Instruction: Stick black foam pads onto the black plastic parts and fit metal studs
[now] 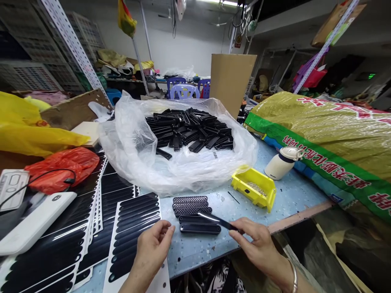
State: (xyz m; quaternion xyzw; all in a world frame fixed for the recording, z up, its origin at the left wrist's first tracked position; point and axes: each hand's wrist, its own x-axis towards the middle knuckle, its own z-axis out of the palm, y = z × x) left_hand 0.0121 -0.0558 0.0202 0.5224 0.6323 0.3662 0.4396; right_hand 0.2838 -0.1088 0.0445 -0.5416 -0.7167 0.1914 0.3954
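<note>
In my right hand (256, 241) a glossy black strip (218, 221) is pinched between thumb and fingers, its free end pointing left. That end hangs over a row of black slotted parts (200, 229), long with rounded ends; those at the back show a lattice surface (190, 200). My left hand (154, 246) is above the right edge of a white-backed sheet (122, 228) of black rounded strips. Its fingers are curled with thumb and index close together. Whether anything small is between them cannot be made out.
Behind the row, a clear plastic bag (171, 175) holds many black parts (189, 126). A yellow bin (255, 195) of small metal pieces and a white bottle (282, 162) stand right, near a large printed sack (330, 134). More strip sheets (51, 236) and a white device (36, 224) lie left.
</note>
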